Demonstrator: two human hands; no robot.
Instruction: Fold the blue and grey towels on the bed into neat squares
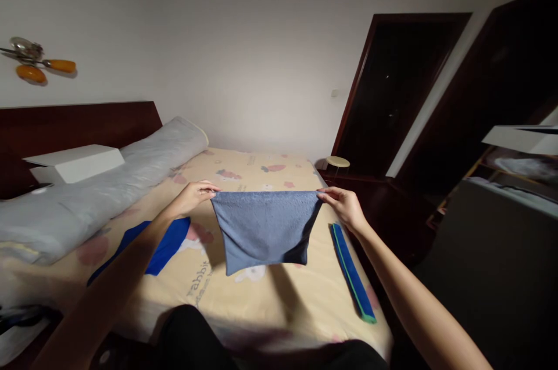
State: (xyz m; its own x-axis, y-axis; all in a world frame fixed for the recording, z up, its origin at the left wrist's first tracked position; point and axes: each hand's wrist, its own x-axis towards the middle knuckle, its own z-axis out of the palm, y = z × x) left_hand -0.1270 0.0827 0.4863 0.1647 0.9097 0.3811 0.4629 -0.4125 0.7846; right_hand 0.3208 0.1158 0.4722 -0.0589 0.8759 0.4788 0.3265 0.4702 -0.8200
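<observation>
Cream printed bedsheet (244,307); above it, both hands (346,205) pinching upper corners of finely textured grey-blue cloth (265,227), hanging four-sided.

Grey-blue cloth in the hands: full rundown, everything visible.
The cloth is plain grey-blue and soft-looking, with a faintly rough texture near the top. It hangs spread between both hands: the left hand pinches one upper corner, the right hand the other. Its top edge is nearly straight; below, it droops in soft folds, darker at lower right, over the bed.

The held cloth (265,227) looks matt (faintly rough); the headboard (87,126), smooth wood.
</observation>
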